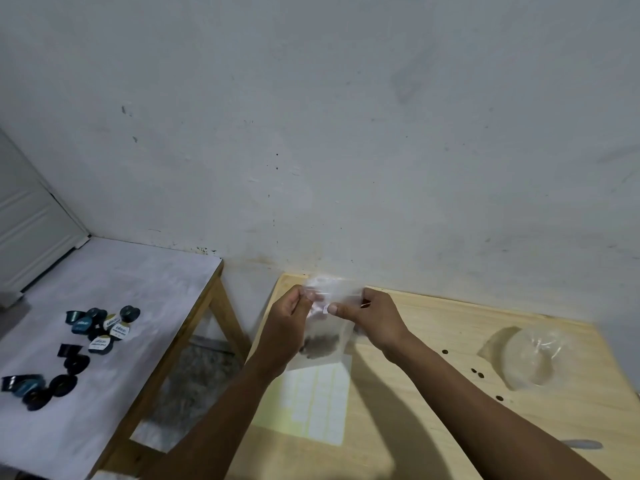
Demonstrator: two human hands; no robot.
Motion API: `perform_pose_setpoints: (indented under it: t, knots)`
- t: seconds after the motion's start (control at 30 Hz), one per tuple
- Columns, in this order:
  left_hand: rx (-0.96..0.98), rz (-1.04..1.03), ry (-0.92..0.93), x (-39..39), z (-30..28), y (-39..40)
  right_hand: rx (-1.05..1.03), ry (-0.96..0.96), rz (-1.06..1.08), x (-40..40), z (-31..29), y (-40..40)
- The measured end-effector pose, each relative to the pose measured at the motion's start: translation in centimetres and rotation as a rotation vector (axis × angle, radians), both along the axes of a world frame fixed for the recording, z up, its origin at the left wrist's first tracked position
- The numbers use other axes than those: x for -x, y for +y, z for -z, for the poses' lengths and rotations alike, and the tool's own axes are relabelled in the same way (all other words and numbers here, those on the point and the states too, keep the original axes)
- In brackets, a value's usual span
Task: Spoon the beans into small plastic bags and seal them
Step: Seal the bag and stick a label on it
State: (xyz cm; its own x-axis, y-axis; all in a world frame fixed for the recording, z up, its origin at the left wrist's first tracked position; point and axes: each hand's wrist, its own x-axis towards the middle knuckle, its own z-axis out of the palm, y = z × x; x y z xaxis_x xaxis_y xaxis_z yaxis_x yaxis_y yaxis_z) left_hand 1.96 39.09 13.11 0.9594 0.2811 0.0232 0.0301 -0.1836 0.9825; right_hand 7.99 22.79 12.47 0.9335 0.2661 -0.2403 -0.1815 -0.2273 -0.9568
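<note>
Sealing step: my left hand [289, 311] and right hand [372, 311] pinch the bag [325, 336] top above the beans [320, 342]; next, press the strip rightward.

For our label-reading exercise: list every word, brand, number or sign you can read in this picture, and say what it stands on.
No text can be read.
Coffee capsules: pale lids carry print, too blurred to read.
Sheet of stickers: blank as far as can be seen.
Plastic bag: no print visible.

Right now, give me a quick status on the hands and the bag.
Left hand and right hand pinch the small plastic bag at its top, held above the table. Beans sit at its bottom. Nothing in the way.
</note>
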Motion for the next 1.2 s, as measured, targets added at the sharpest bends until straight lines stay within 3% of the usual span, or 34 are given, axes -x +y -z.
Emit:
perform_pose_setpoints:
  t: [0.17, 0.43, 0.53, 0.7, 0.97, 1.2]
  knots:
    - [-0.042, 0.021, 0.051, -0.3, 0.9, 0.0, -0.105, 0.083, -0.015, -0.1, 0.2, -0.4]
    - [0.151, -0.175, 0.197, -1.5, 3.5, -0.5, 0.040, 0.148, -0.172, 0.4, 2.3, -1.9]
    - [0.152, -0.041, 0.307, -1.3, 4.8, -0.1, 0.056, 0.191, -0.121, 0.7, 3.9, -2.6]
    - [-0.010, 0.204, 0.549, 0.4, 7.7, -0.3, 0.014, 0.304, 0.131, 1.1, 6.7, -3.2]
    - [-0.157, 0.124, 0.564, 0.2, 9.6, -1.6, 0.185, 0.229, 0.042, 1.7, 8.6, -3.3]
    - [0.053, 0.035, 0.618, -0.5, 9.9, -2.6, 0.265, 0.083, 0.040, -0.9, 8.2, -3.0]
